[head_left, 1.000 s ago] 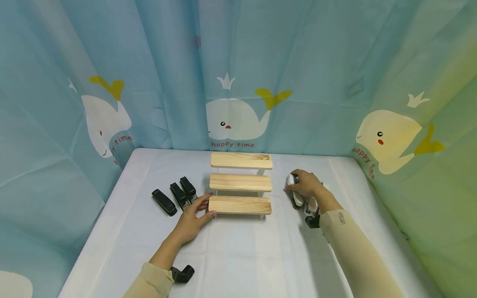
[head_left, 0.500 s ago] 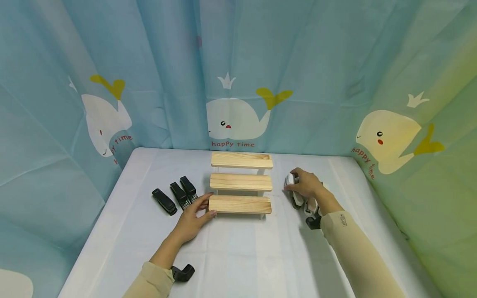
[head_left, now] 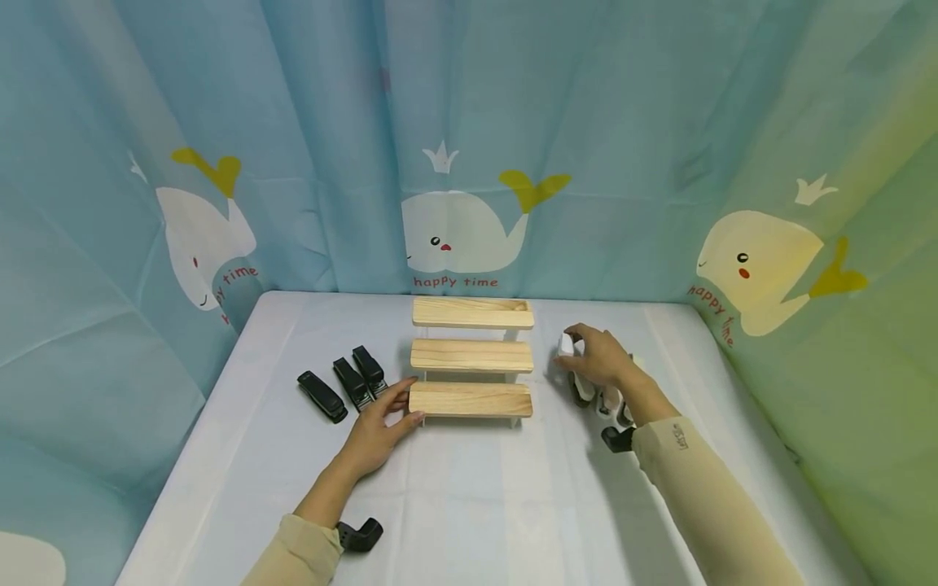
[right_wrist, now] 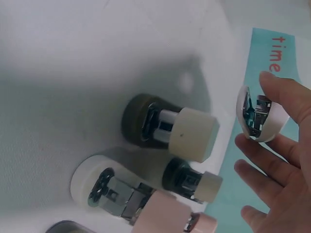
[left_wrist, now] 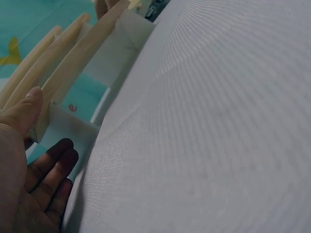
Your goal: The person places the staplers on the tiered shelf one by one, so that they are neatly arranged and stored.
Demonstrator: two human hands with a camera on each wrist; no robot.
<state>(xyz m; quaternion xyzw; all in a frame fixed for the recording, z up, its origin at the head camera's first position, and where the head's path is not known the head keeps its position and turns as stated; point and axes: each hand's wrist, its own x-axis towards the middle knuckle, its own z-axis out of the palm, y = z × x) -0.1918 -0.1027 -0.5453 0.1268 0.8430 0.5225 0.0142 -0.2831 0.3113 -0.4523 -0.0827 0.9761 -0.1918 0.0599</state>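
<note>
Three black staplers (head_left: 341, 385) lie in a row toward the left edge of the white table (head_left: 469, 505). One wooden stand with three stepped shelves (head_left: 471, 356) sits near the middle of the back edge. On the right side of the table, a cluster of light-coloured staplers (right_wrist: 165, 165) lies close together; the right wrist view shows at least four, one white stapler (head_left: 566, 345) raised off the surface and three resting below it, with the edge of a possible fifth at the bottom. Two hands are in view. Three whale pictures (head_left: 462, 232) decorate the curtain.
</note>
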